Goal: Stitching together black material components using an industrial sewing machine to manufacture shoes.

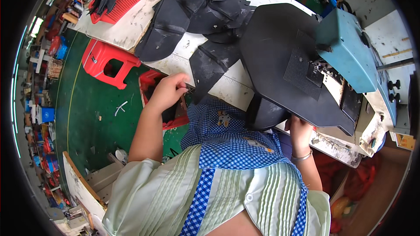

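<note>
Wht tbl (234, 78), blk curved pc (266, 114) just L of R grip (300, 132)

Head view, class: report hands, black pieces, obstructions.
Left hand curled beside black cut pieces. Right hand beside curved black piece, fingers partly hidden. Black machine plate overhangs right hand.

Curved black leather-like sheets (199, 19) between eleven and twelve o'clock look matt (chalky in patches); the boxy pale-blue machine head (348, 50) at two looks like smooth painted metal.
</note>
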